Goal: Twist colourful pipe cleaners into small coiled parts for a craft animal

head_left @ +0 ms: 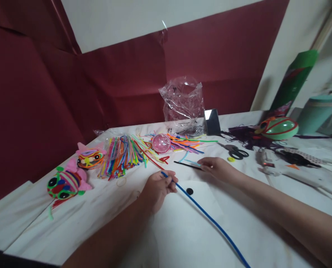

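— What is in the left hand (157, 186)?

— Its grip is closed, thumb and fingers pinched around a long blue fuzzy pipe cleaner (210, 220) just short of that stem's far tip. The tip pokes out a little beyond the knuckles, pointing away and to the left.

— And the long axis?

— It runs diagonally. From the pinch it goes toward the person and to the right, lying on the white cloth-covered worktop (266, 219) and bending slightly before it leaves the bottom edge of the view.

— And the right hand (214, 166)?

— It is flat and low, fingers stretched left onto the near end of a thin black pipe cleaner (184, 163). I cannot tell whether that grip has closed on it or only touches. The black stem lies almost crosswise, just beyond the blue tip.

— What is close by?

— A small black round disc (189, 191) lies just beside the blue stem, between the hands. Farther back are a heap of many-coloured pipe cleaners (121, 154), a pink glittery ball (160, 143) and black-handled scissors (236, 152).
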### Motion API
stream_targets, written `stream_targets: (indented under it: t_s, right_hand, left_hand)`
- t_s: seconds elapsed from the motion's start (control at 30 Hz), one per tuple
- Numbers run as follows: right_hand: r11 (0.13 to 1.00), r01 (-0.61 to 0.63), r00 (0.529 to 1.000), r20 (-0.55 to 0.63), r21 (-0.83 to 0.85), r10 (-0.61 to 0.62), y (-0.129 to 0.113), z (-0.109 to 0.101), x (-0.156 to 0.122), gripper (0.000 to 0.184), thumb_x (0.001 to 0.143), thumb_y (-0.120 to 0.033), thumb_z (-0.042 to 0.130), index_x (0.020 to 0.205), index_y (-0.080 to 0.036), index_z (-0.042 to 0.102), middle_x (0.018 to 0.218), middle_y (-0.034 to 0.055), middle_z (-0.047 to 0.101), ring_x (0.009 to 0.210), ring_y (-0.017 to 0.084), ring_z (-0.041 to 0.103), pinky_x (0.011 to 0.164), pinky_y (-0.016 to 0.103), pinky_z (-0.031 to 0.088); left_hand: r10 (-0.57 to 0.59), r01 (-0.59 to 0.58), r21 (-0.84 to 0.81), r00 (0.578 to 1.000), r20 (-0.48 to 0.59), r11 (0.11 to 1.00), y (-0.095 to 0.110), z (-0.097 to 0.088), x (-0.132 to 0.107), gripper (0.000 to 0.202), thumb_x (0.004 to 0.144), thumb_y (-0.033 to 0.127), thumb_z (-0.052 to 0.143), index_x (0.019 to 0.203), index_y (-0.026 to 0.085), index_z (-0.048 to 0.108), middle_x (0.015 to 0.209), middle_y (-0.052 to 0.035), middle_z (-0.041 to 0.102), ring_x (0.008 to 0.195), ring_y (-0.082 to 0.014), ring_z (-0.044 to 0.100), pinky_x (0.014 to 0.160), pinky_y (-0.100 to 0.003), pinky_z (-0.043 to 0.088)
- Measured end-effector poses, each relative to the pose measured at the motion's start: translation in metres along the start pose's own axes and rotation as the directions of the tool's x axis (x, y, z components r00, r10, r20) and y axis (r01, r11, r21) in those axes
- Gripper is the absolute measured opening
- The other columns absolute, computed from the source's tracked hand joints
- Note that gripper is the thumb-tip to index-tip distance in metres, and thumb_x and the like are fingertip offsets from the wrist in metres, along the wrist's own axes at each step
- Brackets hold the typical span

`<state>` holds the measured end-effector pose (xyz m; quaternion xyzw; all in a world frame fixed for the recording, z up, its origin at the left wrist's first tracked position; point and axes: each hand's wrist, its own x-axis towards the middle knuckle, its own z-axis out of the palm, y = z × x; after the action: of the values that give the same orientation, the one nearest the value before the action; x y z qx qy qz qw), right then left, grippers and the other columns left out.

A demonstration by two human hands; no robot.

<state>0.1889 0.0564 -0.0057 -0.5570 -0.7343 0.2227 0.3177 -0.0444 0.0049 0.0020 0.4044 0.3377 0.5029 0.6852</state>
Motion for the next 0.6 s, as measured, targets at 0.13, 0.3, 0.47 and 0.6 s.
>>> stream_targets:
  t_s: [0.13,0.3,0.47,0.6]
  right_hand:
    - [0.990,0.098,0.995,0.024,-0.100,-0.096,-0.008,-0.003,-0.006,0.026,0.074,-0.033,0.047,0.084,-0.016,0.063,0.082,0.0077,0.064,0.070,0.018,0.054,0.065,0.028,0.040]
    - [0.949,0.074,0.921,0.344,0.307,-0.183,-0.048,0.012,-0.035,0.040,0.081,-0.048,0.039,0.069,-0.014,0.057,0.064,0.0021,0.056,0.057,0.011,0.047,0.054,0.022,0.036]
    - [0.886,-0.064,0.814,0.538,0.460,-0.221,-0.057,0.025,-0.052,0.037,0.077,-0.046,0.051,0.060,-0.013,0.053,0.053,-0.0028,0.048,0.048,0.006,0.039,0.046,0.019,0.030]
    - [0.895,-0.053,0.779,0.579,0.444,-0.241,-0.053,0.016,-0.043,0.033,0.079,-0.042,0.049,0.067,-0.012,0.058,0.058,0.0004,0.056,0.052,0.008,0.046,0.050,0.020,0.035]
  left_hand:
    - [-0.007,0.006,0.029,1.000,0.014,1.000,0.001,0.003,-0.001,0.021,0.065,0.023,0.066,0.080,0.011,0.057,0.069,-0.0059,0.063,0.051,-0.0107,0.053,0.055,-0.027,0.041]
    - [0.018,-0.018,0.004,1.000,0.011,1.000,0.003,0.005,-0.002,0.019,0.070,0.027,0.063,0.078,0.010,0.057,0.072,-0.0078,0.064,0.053,-0.0111,0.055,0.057,-0.026,0.040]
    - [-0.018,0.015,0.038,0.997,0.080,0.999,0.002,0.006,-0.003,0.025,0.072,0.034,0.061,0.074,0.009,0.059,0.071,-0.0086,0.064,0.052,-0.0110,0.054,0.054,-0.026,0.040]
    - [-0.012,0.009,0.041,0.998,0.066,0.999,0.004,0.005,-0.003,0.027,0.074,0.037,0.058,0.071,0.010,0.058,0.067,-0.0066,0.062,0.048,-0.0095,0.052,0.050,-0.024,0.039]
